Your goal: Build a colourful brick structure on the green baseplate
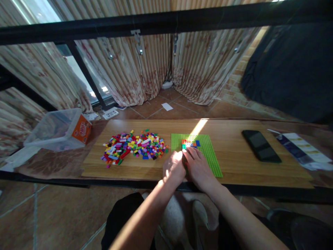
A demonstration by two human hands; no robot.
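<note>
A green studded baseplate (212,158) lies on the wooden board, with a patch of small toy bricks (191,142) in red, orange, blue and teal fixed near its middle. My left hand (174,166) rests at the plate's left front part, its fingers curled in close to the patch. Whatever those fingers may hold is hidden. My right hand (199,166) lies over the plate from the right, fingers stretched forward and slightly apart, tips at the near side of the patch. Its thumb is hardly visible. Left of the plate spreads a pile of loose bricks (135,146) in many colours.
A black phone (261,146) lies on the right of the wooden board (234,139). Beyond it are papers and a packet (303,147). A clear plastic box (57,130) with an orange label stands at far left. Curtains (151,66) and a dark rail (156,22) are behind.
</note>
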